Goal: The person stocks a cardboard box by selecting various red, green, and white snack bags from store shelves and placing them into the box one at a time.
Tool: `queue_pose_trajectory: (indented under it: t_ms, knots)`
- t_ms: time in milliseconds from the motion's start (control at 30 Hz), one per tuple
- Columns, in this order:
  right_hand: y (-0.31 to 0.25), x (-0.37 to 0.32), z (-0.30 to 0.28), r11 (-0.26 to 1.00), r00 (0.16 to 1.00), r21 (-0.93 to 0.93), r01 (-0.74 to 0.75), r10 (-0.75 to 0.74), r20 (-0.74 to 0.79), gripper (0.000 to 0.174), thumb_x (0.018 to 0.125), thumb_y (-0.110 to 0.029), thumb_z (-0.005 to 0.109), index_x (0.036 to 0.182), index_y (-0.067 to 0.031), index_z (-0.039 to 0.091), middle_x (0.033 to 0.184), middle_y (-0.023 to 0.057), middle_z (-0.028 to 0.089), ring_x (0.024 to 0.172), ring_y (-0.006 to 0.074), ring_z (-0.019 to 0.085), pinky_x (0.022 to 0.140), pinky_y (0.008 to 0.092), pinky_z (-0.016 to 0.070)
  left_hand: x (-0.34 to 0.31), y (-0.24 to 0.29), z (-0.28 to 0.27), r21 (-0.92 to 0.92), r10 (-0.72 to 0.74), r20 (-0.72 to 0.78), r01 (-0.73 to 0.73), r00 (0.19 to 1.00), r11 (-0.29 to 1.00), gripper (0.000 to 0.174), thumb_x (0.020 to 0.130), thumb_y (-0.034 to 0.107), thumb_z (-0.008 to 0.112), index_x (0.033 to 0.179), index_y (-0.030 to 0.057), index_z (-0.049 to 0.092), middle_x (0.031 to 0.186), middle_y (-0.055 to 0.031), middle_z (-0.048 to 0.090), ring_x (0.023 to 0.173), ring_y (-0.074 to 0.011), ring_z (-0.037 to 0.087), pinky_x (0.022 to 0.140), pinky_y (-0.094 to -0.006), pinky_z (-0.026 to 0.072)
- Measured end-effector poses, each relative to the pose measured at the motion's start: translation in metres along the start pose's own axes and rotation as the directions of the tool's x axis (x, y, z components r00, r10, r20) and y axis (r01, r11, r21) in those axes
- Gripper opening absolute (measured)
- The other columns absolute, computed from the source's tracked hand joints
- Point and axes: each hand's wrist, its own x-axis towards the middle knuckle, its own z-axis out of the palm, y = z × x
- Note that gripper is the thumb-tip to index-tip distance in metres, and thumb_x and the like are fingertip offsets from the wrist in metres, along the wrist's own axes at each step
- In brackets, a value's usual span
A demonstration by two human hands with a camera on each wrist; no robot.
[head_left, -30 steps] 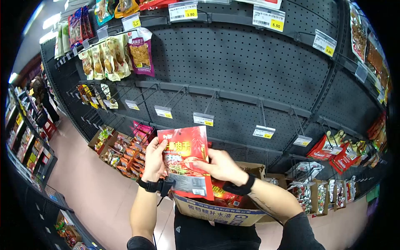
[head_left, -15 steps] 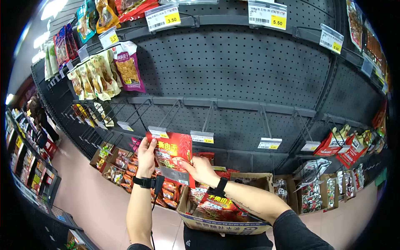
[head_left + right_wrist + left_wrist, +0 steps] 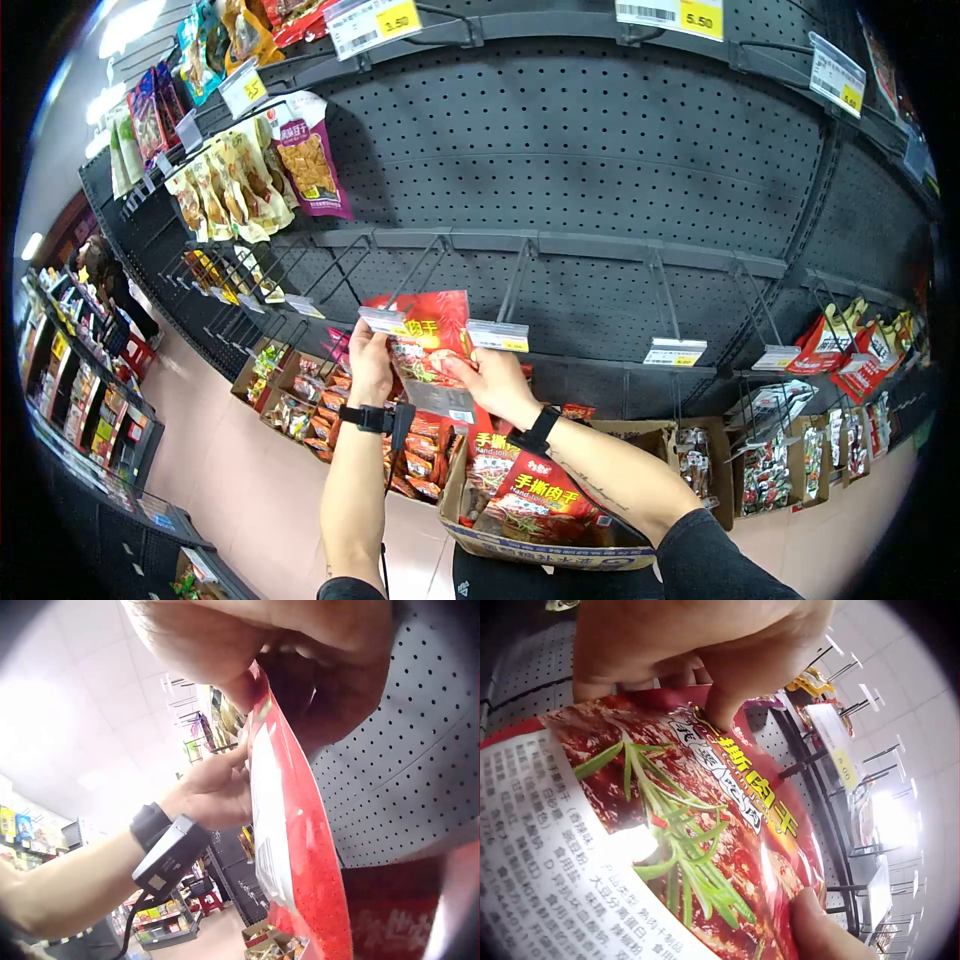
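Observation:
A red pouch of hand-torn jerky (image 3: 432,340) is held upright between both hands, in front of the pegboard. My left hand (image 3: 371,366) pinches its left edge, thumb on the printed front, as the left wrist view shows with the pouch's picture (image 3: 682,817) up close. My right hand (image 3: 500,384) grips the right edge, thumb in front and fingers behind. A price tag (image 3: 383,321) on a peg hook overlaps the pouch's upper left corner. Seen from the right wrist, the pouch (image 3: 300,832) is nearly edge-on. More red jerky pouches (image 3: 540,500) lie in the cardboard box (image 3: 555,553) below.
Bare peg hooks (image 3: 515,280) with price tags stick out along the rail. Snack bags (image 3: 235,185) hang at upper left, and red bags (image 3: 840,345) at the right. Small boxes of packets (image 3: 765,475) line the bottom. A person (image 3: 112,290) stands down the aisle at the left.
Both hands have carried the pouch forward, away from the body and toward the hooks; its upper corner now lies behind a price tag. The box's pouches have come into fuller view.

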Motion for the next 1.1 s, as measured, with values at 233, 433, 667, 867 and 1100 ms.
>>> queue_pose_trajectory:
  t_ms: [233, 433, 667, 867, 1100]
  knots:
    - [0.026, -0.013, -0.01, 0.991, 0.998, -0.117, 0.063, -0.061, 0.021, 0.067, 0.083, -0.027, 0.07, 0.136, 0.0011, 0.04, 0.109, 0.0267, 0.064, 0.1, 0.0413, 0.063, 0.09, 0.0449, 0.0513, 0.067, -0.041, 0.042, -0.131, 0.288, -0.013, -0.287, 0.958, 0.949, 0.007, 0.093, 0.009, 0.066, 0.098, 0.0058, 0.062, 0.093, -0.0035, 0.068, 0.084, -0.0158, 0.065, 0.071, -0.0312, 0.0553]
    - [0.033, -0.023, -0.034, 0.925, 0.903, -0.379, -0.019, 0.178, 0.391, 0.068, 0.083, -0.038, 0.068, 0.133, 0.0022, 0.045, 0.106, 0.0279, 0.065, 0.096, 0.0416, 0.065, 0.084, 0.0478, 0.0523, 0.082, -0.072, 0.031, 0.2, 0.239, -0.063, -0.222, 0.969, 0.954, 0.036, 0.088, 0.014, 0.074, 0.117, 0.0002, 0.058, 0.103, -0.009, 0.067, 0.088, -0.0157, 0.064, 0.08, -0.029, 0.0519]
    - [-0.021, -0.051, -0.134, 0.97, 0.759, -0.244, 0.011, 0.151, 0.633, 0.041, 0.091, -0.038, 0.064, 0.108, -0.0008, 0.069, 0.094, 0.0184, 0.071, 0.087, 0.0331, 0.069, 0.076, 0.0371, 0.0532, -0.065, 0.008, 0.023, 0.619, -0.143, 0.253, -0.047, 0.957, 0.784, 0.027, 0.094, 0.01, 0.062, 0.116, -0.0049, 0.06, 0.104, -0.0085, 0.068, 0.097, -0.0137, 0.062, 0.086, -0.0274, 0.0494]
    - [-0.029, -0.117, -0.153, 0.919, 0.416, -0.253, 0.302, 0.112, 0.902, 0.046, 0.079, -0.045, 0.073, 0.093, -0.0024, 0.061, 0.075, 0.019, 0.065, 0.075, 0.0383, 0.066, 0.066, 0.0461, 0.0499, -0.185, 0.05, 0.052, 0.654, -0.503, 0.724, -0.238, 0.472, 0.718, 0.06, 0.086, 0.033, 0.073, 0.133, 0.0018, 0.052, 0.108, -0.0172, 0.069, 0.099, -0.0275, 0.068, 0.081, -0.038, 0.0542]
    - [-0.077, -0.136, -0.177, 0.879, 0.775, -0.306, 0.366, -0.106, 0.623, 0.022, 0.084, -0.02, 0.068, 0.102, -0.0083, 0.065, 0.083, 0.0156, 0.067, 0.079, 0.0357, 0.067, 0.069, 0.0456, 0.0526, -0.205, 0.058, 0.057, 0.589, -0.45, 0.706, -0.1, 0.547, 0.802, 0.034, 0.096, 0.028, 0.062, 0.117, 0.0011, 0.062, 0.089, -0.0098, 0.07, 0.078, -0.0202, 0.068, 0.066, -0.0359, 0.0531]
